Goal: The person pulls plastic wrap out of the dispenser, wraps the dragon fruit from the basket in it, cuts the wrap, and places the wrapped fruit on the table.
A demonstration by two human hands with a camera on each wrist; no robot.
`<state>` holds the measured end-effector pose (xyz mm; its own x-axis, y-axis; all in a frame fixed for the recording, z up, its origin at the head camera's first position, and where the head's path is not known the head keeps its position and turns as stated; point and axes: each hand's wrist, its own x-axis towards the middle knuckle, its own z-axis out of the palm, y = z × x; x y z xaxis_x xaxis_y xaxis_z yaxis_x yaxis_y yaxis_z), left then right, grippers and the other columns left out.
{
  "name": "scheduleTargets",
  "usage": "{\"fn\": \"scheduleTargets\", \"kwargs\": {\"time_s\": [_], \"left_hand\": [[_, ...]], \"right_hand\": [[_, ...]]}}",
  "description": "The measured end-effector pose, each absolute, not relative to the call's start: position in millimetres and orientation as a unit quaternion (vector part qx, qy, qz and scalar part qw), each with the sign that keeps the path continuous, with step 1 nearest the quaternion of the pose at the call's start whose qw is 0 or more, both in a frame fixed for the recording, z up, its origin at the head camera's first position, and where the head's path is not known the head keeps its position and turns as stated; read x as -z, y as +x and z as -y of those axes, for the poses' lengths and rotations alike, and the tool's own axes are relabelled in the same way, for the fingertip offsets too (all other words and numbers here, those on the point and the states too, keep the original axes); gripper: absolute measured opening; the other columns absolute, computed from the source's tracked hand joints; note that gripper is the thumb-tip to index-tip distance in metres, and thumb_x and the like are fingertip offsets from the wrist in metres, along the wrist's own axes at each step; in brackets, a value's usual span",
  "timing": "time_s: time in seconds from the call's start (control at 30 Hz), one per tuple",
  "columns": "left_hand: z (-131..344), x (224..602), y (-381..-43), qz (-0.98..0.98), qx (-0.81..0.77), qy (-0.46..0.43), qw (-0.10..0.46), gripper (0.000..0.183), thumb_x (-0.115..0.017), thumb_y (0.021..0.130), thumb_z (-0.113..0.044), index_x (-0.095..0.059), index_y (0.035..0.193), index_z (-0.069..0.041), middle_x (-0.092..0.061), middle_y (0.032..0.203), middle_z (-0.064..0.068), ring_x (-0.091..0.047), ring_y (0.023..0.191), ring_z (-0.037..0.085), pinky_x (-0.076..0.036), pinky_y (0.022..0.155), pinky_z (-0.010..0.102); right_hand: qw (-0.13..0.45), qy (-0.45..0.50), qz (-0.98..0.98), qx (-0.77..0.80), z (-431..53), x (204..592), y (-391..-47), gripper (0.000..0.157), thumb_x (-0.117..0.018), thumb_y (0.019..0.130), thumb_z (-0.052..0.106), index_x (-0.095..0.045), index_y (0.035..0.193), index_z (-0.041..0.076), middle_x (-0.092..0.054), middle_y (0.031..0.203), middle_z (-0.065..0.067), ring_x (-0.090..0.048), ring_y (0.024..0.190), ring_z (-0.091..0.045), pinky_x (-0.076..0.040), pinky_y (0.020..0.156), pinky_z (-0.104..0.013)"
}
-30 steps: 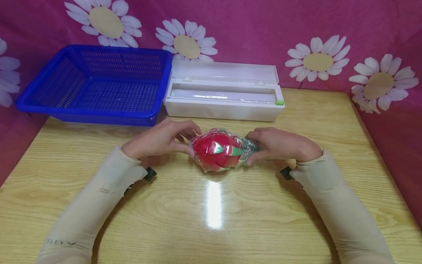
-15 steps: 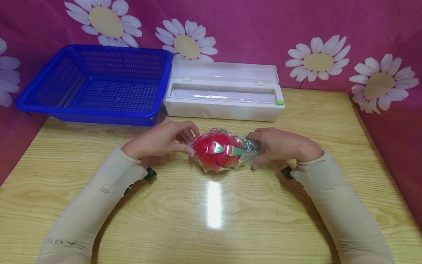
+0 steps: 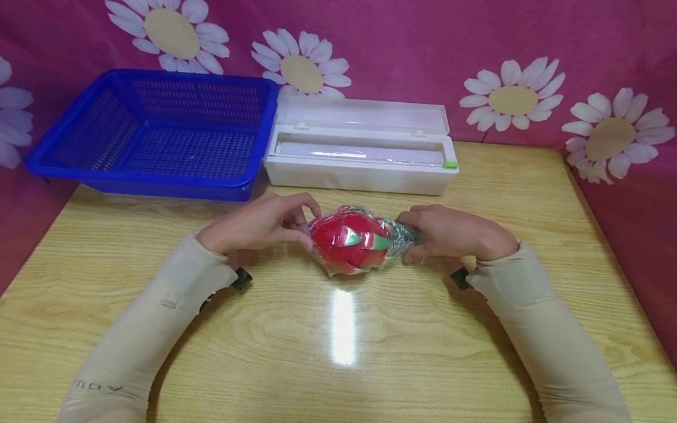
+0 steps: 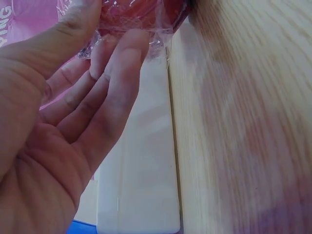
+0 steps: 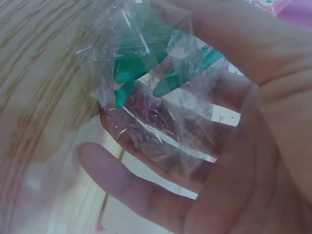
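A red dragon fruit [image 3: 346, 249] with green-tipped scales lies on its side on the table, wrapped in clear cling film [image 3: 403, 238]. My left hand [image 3: 264, 220] pinches the film at the fruit's left end between thumb and fingers; the left wrist view has the crinkled film at the fingertips. At the other end, where green leaf tips [image 5: 141, 56] show through, my right hand [image 3: 452, 232] holds the bunched film. In the right wrist view its fingers curve loosely behind the film, and the thumb lies along the near side.
Behind the fruit stands a white cling film box [image 3: 359, 179], lid raised, a film roll [image 3: 365, 154] inside and a green slider [image 3: 449, 165] at its right end. Left of it is a blue perforated basket [image 3: 180, 182]. A pink flowered cloth [image 3: 402, 53] backs the wooden table [image 3: 423, 352].
My right thumb shifts away from the fruit, then draws in on the film's bunched end. My left fingers close slightly at the other end. The fruit stays in place.
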<state>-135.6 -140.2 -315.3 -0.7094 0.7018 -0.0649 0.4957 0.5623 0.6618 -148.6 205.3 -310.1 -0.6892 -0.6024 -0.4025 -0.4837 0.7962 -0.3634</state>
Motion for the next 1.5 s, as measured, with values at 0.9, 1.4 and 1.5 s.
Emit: {"fn": "scheduleTargets", "kwargs": {"time_s": [0.9,1.4,1.5], "left_hand": [[140,308,-133,-0.874,-0.300,0.364,0.116,0.035,-0.083,0.087,-0.024,-0.066,0.115,-0.013,-0.066,0.080,-0.003,-0.058,0.076,0.011,-0.051,0.069,0.025],[143,306,-134,-0.886,-0.303,0.335,0.105,0.028,-0.083,0.087,-0.025,-0.072,0.111,-0.013,-0.074,0.097,0.000,-0.067,0.091,0.016,-0.062,0.087,0.039],[144,306,-135,-0.884,-0.304,0.339,0.102,0.029,-0.083,0.087,-0.025,-0.071,0.110,-0.012,-0.074,0.101,0.001,-0.070,0.095,0.016,-0.062,0.090,0.038]], "right_hand": [[0.220,-0.325,-0.909,0.138,-210,304,-145,0.049,-0.082,0.087,0.007,-0.066,0.133,0.011,-0.069,0.125,-0.007,-0.064,0.111,-0.022,-0.056,0.104,-0.050],[0.177,-0.315,-0.921,0.146,-209,299,-147,0.037,-0.083,0.086,0.009,-0.070,0.121,0.014,-0.074,0.110,-0.001,-0.065,0.094,-0.018,-0.060,0.095,-0.043],[0.160,-0.327,-0.920,0.145,-208,299,-147,0.031,-0.083,0.085,0.008,-0.073,0.114,0.015,-0.076,0.105,0.001,-0.066,0.090,-0.017,-0.061,0.092,-0.042]]}}
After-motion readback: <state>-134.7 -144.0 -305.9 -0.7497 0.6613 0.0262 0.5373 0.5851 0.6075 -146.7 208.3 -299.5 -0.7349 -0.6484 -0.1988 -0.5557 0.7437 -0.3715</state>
